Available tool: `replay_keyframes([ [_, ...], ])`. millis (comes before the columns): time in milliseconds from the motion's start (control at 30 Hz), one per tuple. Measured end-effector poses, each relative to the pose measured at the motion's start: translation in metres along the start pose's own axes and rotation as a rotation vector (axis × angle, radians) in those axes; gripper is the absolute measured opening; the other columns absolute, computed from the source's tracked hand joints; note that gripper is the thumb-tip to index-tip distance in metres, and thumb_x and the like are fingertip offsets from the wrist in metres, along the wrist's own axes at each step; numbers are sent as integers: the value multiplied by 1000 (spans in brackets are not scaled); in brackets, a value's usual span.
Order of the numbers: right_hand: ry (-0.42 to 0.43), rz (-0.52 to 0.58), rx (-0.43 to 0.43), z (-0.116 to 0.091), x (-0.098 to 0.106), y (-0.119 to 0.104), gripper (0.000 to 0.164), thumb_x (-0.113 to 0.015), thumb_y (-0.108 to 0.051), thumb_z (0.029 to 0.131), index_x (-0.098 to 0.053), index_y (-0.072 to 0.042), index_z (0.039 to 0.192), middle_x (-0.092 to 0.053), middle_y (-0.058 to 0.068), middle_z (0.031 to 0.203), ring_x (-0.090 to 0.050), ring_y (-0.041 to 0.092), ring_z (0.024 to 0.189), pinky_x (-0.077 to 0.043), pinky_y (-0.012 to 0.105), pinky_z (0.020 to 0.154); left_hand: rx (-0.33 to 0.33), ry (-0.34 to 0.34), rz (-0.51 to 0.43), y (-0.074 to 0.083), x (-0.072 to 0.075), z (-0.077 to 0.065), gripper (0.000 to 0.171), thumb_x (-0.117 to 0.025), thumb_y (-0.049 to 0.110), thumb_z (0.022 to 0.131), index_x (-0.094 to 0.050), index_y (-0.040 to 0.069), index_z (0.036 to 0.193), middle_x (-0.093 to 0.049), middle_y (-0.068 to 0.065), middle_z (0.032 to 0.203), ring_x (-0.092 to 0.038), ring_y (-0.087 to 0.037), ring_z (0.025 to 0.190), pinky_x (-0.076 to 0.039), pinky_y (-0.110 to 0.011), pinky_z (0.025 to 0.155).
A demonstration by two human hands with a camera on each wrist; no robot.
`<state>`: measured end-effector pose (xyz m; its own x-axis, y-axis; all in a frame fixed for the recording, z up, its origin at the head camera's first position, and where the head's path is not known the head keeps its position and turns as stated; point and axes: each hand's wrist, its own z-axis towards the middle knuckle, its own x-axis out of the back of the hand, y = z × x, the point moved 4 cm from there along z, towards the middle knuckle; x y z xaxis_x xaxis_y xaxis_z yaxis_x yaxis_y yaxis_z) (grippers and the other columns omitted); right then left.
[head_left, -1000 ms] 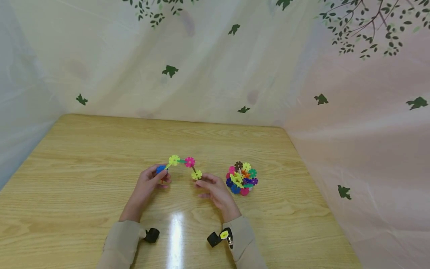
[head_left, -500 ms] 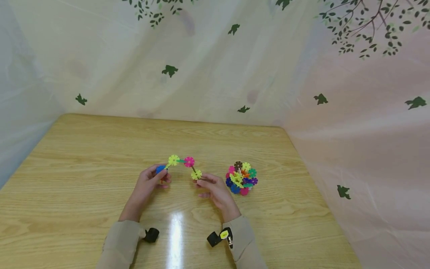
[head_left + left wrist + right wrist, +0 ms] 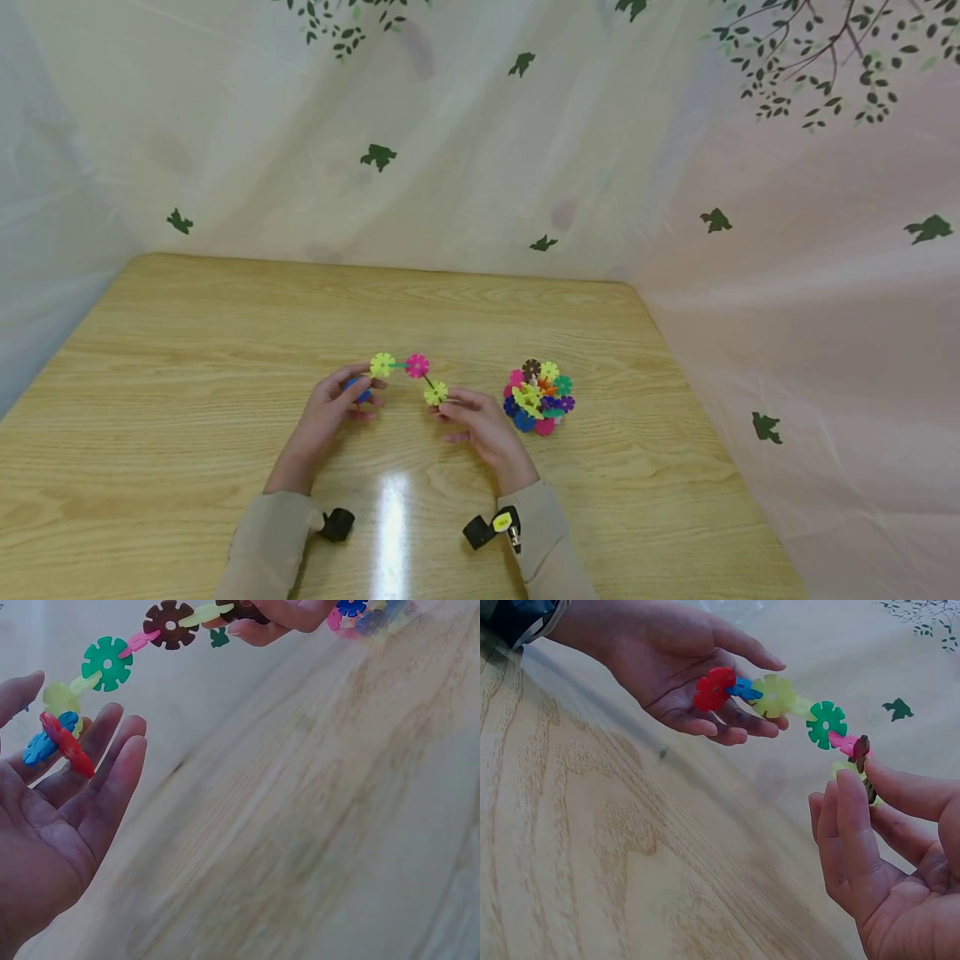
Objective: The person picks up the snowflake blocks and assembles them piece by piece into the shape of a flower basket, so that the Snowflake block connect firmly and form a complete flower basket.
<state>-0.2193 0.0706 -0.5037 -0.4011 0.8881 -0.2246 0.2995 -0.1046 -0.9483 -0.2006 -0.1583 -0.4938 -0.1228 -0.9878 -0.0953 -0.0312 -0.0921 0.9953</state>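
A chain of colourful slotted plastic snowflake discs hangs between both hands above the table. The right hand (image 3: 486,429) pinches its right end; in the right wrist view the thumb and fingers hold a brown disc (image 3: 861,752). Beyond that come pink and green discs (image 3: 826,724), then a yellow disc (image 3: 772,695). At the other end, a blue disc (image 3: 43,748) and a red disc (image 3: 67,745) lie over the fingers of the left hand (image 3: 327,415). This hand's thumb stands apart from the discs in the left wrist view, and its fingers are loosely spread.
A round cluster of joined snowflake discs (image 3: 531,400) in many colours sits on the wooden table (image 3: 225,333), right of the right hand. A pale curtain (image 3: 465,108) with printed leaves hangs behind the table and along its sides.
The left part of the chain has turned and shifted slightly left and down, so the blue disc sits lower by the left hand. Both hands stay nearly in place.
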Motion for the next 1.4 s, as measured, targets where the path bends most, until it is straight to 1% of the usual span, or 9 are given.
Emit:
replay_keyframes([
  [167,-23,-15,-9,-2,1,-2,36,-56,-3,95,-53,8,129,-73,-2,99,-66,8,88,-60,23,66,0,-7,-26,1,0,-1,51,-48,29,103,-43,-9,136,-71,11,98,-70,-14,88,-61,-30,73],
  [300,-56,-66,0,-2,3,-4,38,-55,-4,96,-51,11,130,-71,-6,97,-64,8,86,-60,24,66,-9,-52,-54,2,-1,-2,50,-47,30,103,-46,-10,133,-73,9,98,-70,-14,88,-61,-30,73],
  [400,-69,-92,10,-2,3,-6,38,-54,-5,96,-50,13,130,-70,-5,98,-62,8,86,-60,25,65,-9,-91,-38,1,-1,-2,44,-47,28,103,-50,-7,130,-73,8,99,-70,-14,90,-60,-29,73],
  [533,-57,-117,16,-3,3,-8,37,-54,-6,97,-51,13,129,-70,-1,101,-60,10,87,-60,24,64,-1,-117,-12,-1,-2,-2,38,-49,26,102,-54,-2,128,-74,7,100,-70,-15,93,-60,-27,73],
  [733,-20,-147,32,-2,2,-9,35,-53,-5,97,-53,11,128,-66,-2,98,-58,10,86,-61,25,65,10,-151,-20,-3,-4,-2,44,-49,25,102,-47,-4,135,-74,-5,103,-71,-18,92,-60,-29,74],
  [833,-25,-158,43,-2,2,-9,36,-53,-5,98,-52,11,130,-66,1,99,-59,10,87,-61,26,67,4,-185,-8,-5,-5,-1,46,-50,24,102,-45,-6,137,-72,-10,105,-72,-19,91,-60,-32,74],
  [933,-33,-169,41,-2,1,-8,38,-54,-7,98,-52,10,131,-64,4,100,-59,10,88,-61,27,69,-1,-206,3,-6,-6,-1,45,-50,22,102,-46,-6,136,-72,-12,105,-72,-19,89,-61,-33,74],
  [1200,-49,-187,39,-1,-3,-8,35,-52,-8,98,-53,9,130,-60,7,102,-58,12,90,-61,27,67,34,-218,-6,-7,-8,-2,46,-52,21,101,-44,-6,138,-71,-16,106,-71,-17,88,-61,-32,70],
  [1400,-1,-253,58,2,-6,-6,31,-53,-9,98,-57,7,124,-58,20,103,-58,13,86,-59,24,59,54,-198,-6,-7,-9,-2,48,-52,21,101,-43,-6,139,-70,-18,106,-71,-16,87,-61,-31,68],
])
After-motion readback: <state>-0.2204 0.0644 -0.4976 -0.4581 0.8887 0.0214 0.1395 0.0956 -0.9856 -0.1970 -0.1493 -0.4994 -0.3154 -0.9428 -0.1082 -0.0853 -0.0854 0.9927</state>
